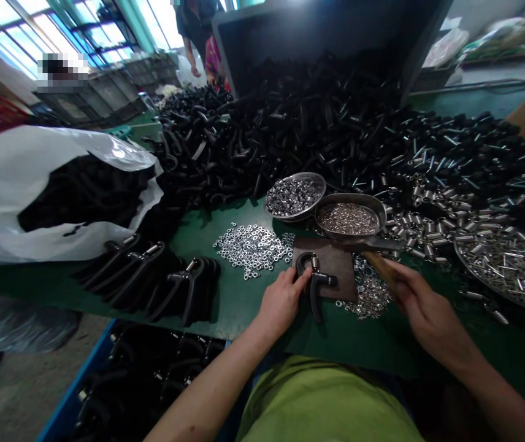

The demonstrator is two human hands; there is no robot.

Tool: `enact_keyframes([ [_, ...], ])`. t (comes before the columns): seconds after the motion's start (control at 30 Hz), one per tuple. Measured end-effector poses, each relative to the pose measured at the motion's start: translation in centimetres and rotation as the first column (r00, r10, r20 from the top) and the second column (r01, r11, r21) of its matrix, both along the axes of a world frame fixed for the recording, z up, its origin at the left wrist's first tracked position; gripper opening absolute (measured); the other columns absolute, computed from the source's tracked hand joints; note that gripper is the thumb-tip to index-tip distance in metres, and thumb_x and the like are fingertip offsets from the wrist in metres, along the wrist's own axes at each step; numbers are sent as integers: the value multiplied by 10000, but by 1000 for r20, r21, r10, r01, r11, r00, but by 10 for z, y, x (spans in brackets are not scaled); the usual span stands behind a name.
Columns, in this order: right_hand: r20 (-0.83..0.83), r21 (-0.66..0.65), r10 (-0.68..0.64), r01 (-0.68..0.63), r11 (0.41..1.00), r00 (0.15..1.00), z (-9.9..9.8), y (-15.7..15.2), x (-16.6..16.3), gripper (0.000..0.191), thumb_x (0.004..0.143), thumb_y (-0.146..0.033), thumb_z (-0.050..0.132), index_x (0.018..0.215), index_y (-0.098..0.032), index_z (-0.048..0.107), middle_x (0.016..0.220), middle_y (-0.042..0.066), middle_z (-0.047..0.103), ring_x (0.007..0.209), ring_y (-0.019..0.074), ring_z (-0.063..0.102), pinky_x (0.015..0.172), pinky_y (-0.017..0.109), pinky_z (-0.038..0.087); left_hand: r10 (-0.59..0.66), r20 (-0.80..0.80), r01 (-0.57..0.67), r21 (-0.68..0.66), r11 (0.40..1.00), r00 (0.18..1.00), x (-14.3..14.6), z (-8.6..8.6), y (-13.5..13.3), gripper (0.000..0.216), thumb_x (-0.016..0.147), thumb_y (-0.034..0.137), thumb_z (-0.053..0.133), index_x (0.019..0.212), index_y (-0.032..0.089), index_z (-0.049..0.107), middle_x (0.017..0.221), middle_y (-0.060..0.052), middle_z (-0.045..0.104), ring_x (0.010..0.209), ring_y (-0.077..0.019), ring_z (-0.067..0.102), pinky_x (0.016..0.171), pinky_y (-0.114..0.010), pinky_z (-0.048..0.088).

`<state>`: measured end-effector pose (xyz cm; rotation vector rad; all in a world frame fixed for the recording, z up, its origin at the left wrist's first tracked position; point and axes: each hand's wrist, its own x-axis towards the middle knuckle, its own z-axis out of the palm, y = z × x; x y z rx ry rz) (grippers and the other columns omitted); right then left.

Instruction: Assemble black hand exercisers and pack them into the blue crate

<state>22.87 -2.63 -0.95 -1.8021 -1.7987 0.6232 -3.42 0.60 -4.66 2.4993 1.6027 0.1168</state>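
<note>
My left hand (281, 302) pinches a black hand grip exerciser (316, 301) with a small coil spring near its top. The exerciser lies partly on a dark square metal plate (343, 270), one handle toward me. In my right hand (421, 304) is a hammer (381, 267), gripped by its wooden handle. Its dark head is above the plate's far right edge, apart from the exerciser. Small shiny metal parts (373, 298) lie heaped at the plate's right side. Loose nuts (253, 245) are spread out left of the plate.
Beyond the plate stand a bowl of metal pieces (294, 196) and a pan of small rivet-like parts (348, 218). Springs (428, 230) and a tray of pins (511, 264) lie right. Finished-looking grips (189, 288), a white sack (5, 184) and a blue crate (78, 387) are left.
</note>
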Motion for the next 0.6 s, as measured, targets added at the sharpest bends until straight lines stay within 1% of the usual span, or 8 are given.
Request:
enact_keyframes([
  [0.1, -21, -13, 193, -194, 981, 981, -6, 30, -36, 418, 941, -349, 264, 1325, -267, 407, 1233, 66, 592, 1041, 235, 603, 860, 380, 483, 8, 7, -8, 8, 1000, 1000, 1, 1, 0, 532, 885, 137, 396, 1378, 331, 342, 1088, -61, 521, 934, -192, 520, 741, -265, 473],
  [0.2, -8, -67, 246, -246, 967, 969, -16, 39, -39, 414, 939, -347, 279, 1310, -265, 442, 1209, 64, 608, 1034, 238, 607, 867, 389, 481, 12, 42, -13, 13, 1000, 999, 0, 1, 1, 533, 880, 126, 401, 1371, 332, 363, 1070, -61, 528, 922, -191, 523, 744, -272, 469],
  [0.3, -105, -96, 160, -170, 981, 982, -14, 23, -23, 425, 934, -396, 297, 1296, -252, 466, 1133, 66, 640, 939, 219, 636, 803, 356, 514, 17, 141, -15, -13, 1000, 990, -2, 2, 3, 544, 864, 103, 414, 1359, 329, 399, 1078, -66, 528, 906, -183, 529, 771, -285, 459],
  [0.37, -240, -168, 5, -46, 985, 971, -9, 4, -10, 455, 921, -461, 324, 1290, -240, 473, 981, 65, 672, 789, 199, 651, 680, 318, 542, 46, 304, -23, -80, 997, 952, -4, 4, 4, 516, 867, 102, 411, 1341, 303, 439, 1058, -66, 536, 884, -166, 538, 782, -279, 453],
  [0.43, -381, -239, -179, 90, 967, 907, -2, -15, -3, 499, 895, -524, 367, 1284, -233, 477, 879, 63, 665, 709, 187, 646, 571, 276, 540, 117, 491, -29, -183, 983, 863, -4, 6, 5, 470, 872, 116, 422, 1315, 258, 484, 993, -60, 551, 857, -151, 546, 781, -265, 450],
  [0.5, -475, -238, -290, 195, 951, 831, 6, -28, -2, 524, 872, -549, 409, 1287, -236, 477, 887, 74, 655, 710, 185, 647, 519, 244, 529, 196, 616, -26, -274, 961, 763, -3, 7, 5, 437, 866, 132, 452, 1288, 226, 521, 923, -48, 557, 842, -148, 545, 784, -263, 446],
  [0.53, -500, -208, -300, 223, 952, 813, 9, -31, -4, 523, 869, -547, 418, 1290, -242, 476, 903, 77, 652, 710, 181, 646, 511, 234, 525, 233, 652, -27, -310, 950, 722, -3, 7, 4, 432, 860, 140, 468, 1279, 222, 531, 901, -43, 553, 831, -149, 542, 777, -267, 447],
  [0.6, -495, -122, -224, 187, 975, 840, 13, -30, -10, 500, 876, -527, 421, 1286, -248, 485, 872, 65, 648, 673, 166, 630, 514, 229, 520, 301, 694, -29, -375, 927, 654, -2, 5, 4, 430, 851, 160, 485, 1270, 232, 542, 886, -37, 540, 794, -147, 533, 732, -265, 455],
])
